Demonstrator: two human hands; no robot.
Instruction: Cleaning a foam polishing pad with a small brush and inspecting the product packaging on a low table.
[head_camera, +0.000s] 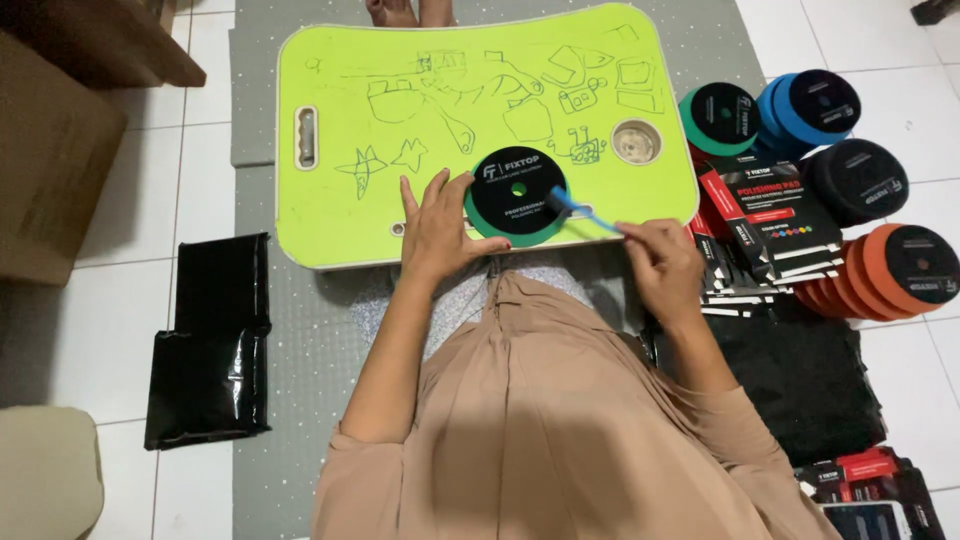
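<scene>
A: Where is the round pad (517, 196) the person works on?

B: On the lime-green lap surface (350, 230), near its front edge, at about six o'clock from the surface's middle. It has a black round label on top and a green foam rim.

A: And the hands?

B: The left hand (437, 232) lies flat and open, fingers spread, touching the pad's rim at its nine o'clock side. The right hand (660, 266) has its grip closed on a thin blue brush (580, 213), whose head rests on the pad at about three o'clock.

A: What packages lie around?

B: At three o'clock from the surface, on the floor, there is a stack of flat black boxes (775, 225) with red edges and a row of small coloured dots on the top lid. Around it sit more round pads with black labels: a green one (718, 118) and a blue one (808, 108) at about one o'clock from the boxes, a black one (858, 180) at two o'clock, and orange ones (895, 270) at four o'clock.

A: Anything on the other side?

B: A glossy black bag (210, 340) lies folded on the floor tiles at eight o'clock from the surface, and a brown cardboard box (50, 160) at nine o'clock.
</scene>
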